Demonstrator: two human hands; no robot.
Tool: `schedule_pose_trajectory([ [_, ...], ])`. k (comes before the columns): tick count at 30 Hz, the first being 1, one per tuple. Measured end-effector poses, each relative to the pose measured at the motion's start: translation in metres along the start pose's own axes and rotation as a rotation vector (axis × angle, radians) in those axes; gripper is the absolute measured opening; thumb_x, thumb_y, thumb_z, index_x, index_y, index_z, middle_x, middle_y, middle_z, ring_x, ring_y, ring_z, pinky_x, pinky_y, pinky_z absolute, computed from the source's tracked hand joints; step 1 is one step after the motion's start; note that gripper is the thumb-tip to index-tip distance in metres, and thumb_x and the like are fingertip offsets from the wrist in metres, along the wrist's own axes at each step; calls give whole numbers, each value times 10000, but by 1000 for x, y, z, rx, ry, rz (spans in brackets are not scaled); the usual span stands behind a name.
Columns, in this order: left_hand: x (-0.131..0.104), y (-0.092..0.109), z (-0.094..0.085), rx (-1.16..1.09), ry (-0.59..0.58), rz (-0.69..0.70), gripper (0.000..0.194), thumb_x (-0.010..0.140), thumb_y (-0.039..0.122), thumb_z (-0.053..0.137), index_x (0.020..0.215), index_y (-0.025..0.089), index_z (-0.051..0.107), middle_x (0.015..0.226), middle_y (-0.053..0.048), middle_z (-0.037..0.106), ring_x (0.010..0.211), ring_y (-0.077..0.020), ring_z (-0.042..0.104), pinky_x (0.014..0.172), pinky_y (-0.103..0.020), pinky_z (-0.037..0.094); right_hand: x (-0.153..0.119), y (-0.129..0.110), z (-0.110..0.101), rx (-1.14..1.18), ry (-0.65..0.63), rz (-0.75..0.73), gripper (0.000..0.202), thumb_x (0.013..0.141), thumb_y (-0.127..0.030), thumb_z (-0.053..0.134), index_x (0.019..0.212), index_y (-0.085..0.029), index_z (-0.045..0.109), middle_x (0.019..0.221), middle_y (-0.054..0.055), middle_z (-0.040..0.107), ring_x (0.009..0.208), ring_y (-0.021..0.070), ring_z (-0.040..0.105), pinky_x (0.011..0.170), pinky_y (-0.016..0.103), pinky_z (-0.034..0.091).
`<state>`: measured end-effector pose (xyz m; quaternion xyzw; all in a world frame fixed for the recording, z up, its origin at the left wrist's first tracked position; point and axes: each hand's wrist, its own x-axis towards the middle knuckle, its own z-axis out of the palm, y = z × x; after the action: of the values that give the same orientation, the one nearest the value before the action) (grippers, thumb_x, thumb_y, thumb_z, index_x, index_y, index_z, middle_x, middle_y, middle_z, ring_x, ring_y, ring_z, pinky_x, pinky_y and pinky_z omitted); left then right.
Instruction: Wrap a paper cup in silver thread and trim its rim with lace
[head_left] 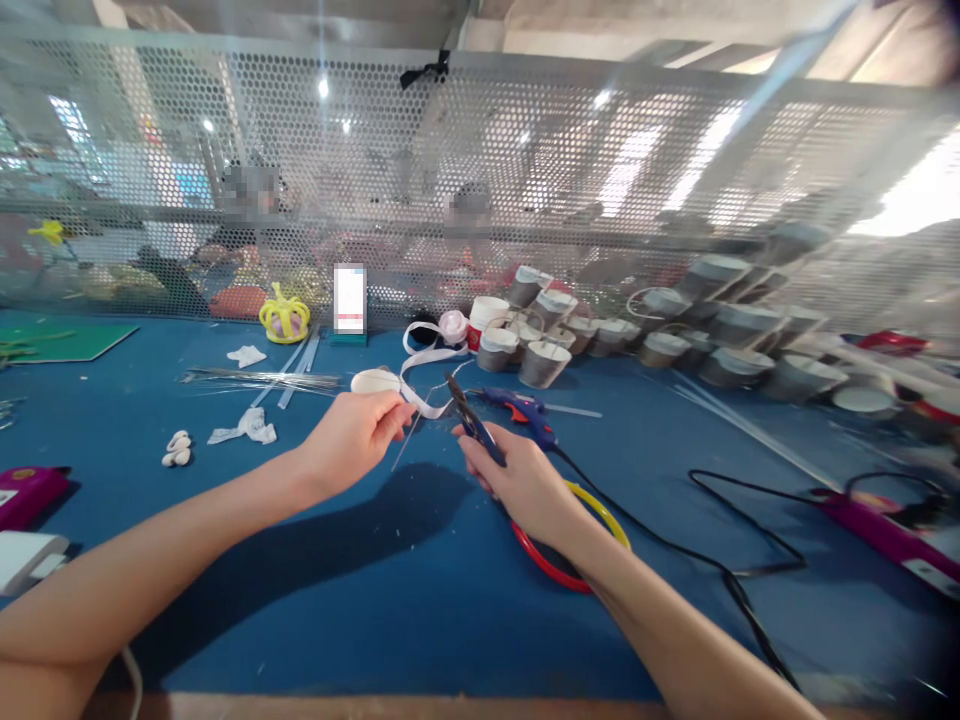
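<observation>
My left hand [358, 440] is closed in a pinch near the middle of the blue table, with a thin wire [405, 442] at its fingertips. A white oval piece [375, 382] shows just beyond its knuckles. My right hand [517, 475] is wrapped round dark-handled pliers [480, 425], whose jaws point up and to the left, apart from my left hand. White ribbon [412, 385] curls on the table beyond both hands. Next to the pliers lies a blue glue gun [529, 412]. Red and yellow rings [551, 570] lie partly under my right forearm.
Small grey buckets [546, 365] crowd the back right, before a perforated metal screen [405, 200]. Black cable [645, 520] runs across the right side to a purple power strip [885, 535]. A yellow crown-shaped item [285, 318] and wires [262, 378] are at the back left.
</observation>
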<state>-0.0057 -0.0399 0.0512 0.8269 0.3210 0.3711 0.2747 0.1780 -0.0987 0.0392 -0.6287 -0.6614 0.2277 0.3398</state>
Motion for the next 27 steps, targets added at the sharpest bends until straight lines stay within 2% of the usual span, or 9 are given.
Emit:
schedule_pose_trajectory([
  [2,0,0,-6,347,192,368,176,852,210,432,758,153,568,769,-71,622,707,-154,549,668,-293,452,0,0,-1,37,-32,23,303,827,-411,411,852,-153,568,559,-24,477,459,110,427,448,234,370],
  [4,1,-2,-8,572,262,607,148,853,138,421,833,146,568,865,-96,621,778,-164,535,721,-311,455,-1,-1,0,55,-60,18,304,829,-412,413,867,-155,571,568,-25,474,464,108,429,439,228,362],
  [8,4,-9,-6,604,235,714,131,855,166,455,788,147,566,766,-66,617,738,-154,519,705,-298,461,-6,-5,4,40,-82,-18,302,831,-397,417,899,-152,580,577,-15,498,473,113,456,429,222,358],
  [11,5,-11,0,233,239,456,141,822,224,518,710,160,578,704,-38,608,680,-136,529,664,-281,456,-7,-8,6,-3,-47,-32,296,828,-370,419,930,-148,586,561,-13,513,461,115,451,424,222,355],
  [16,8,-11,14,-779,37,-388,219,731,316,624,653,139,521,556,22,525,432,-49,421,449,-195,371,-5,-7,7,-73,24,-70,285,812,-349,430,924,-152,601,610,13,577,480,126,466,428,227,350],
  [18,9,-11,13,-838,-32,-488,242,738,342,613,665,132,520,549,19,529,414,-40,411,425,-178,347,-3,-4,6,-69,27,-60,293,809,-353,430,922,-144,602,610,17,576,494,133,479,443,233,363],
  [21,6,-7,2,-334,-86,-282,277,828,341,484,649,136,535,549,-11,570,441,-69,455,447,-194,372,0,-1,3,-25,21,-14,306,812,-371,423,914,-136,590,586,2,532,461,121,447,433,236,360],
  [24,2,-1,-10,315,67,234,222,842,262,468,677,147,562,652,-45,605,599,-128,527,579,-251,437,1,1,1,26,-3,14,297,815,-379,418,893,-139,574,575,-15,488,454,111,429,433,234,362],
  [27,2,-1,-14,622,151,596,192,871,153,394,813,142,577,819,-87,618,745,-157,530,684,-289,458,-1,0,2,53,-33,11,288,820,-380,415,894,-149,572,571,-24,471,460,109,431,440,231,367],
])
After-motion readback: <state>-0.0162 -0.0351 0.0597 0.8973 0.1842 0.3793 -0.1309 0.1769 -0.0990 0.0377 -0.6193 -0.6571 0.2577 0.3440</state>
